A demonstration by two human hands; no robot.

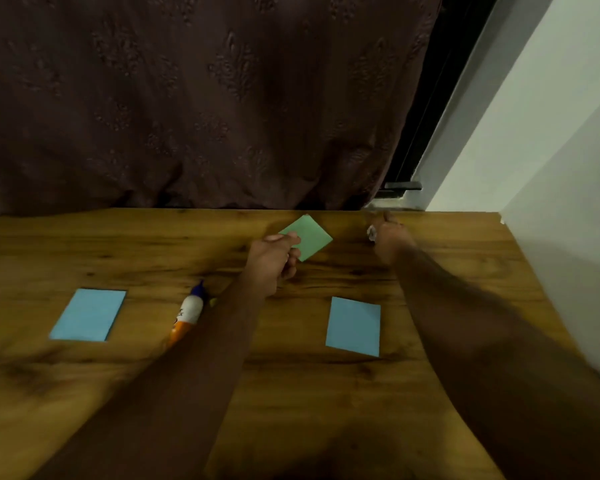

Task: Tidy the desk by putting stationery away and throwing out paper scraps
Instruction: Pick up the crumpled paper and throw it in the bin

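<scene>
Left hand (274, 258) pinches a green note (309, 237) in its fingers; right hand (387, 239), just beside, clutches a small scrap (371, 233), best kept firmly gripped.

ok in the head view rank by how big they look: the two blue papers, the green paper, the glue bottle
1. Left blue paper and right blue paper: look about alike, so no ranking between them.
2. Green paper, pinched by the left hand; it lies farther back, which may shrink it.
3. Glue bottle, partly hidden by the forearm.

Desk (84, 244) contents, counted: two blue paper sheets (89, 315) (354, 326), one green paper sheet (310, 239), one glue bottle (189, 311), one small crumpled scrap (371, 233).
</scene>
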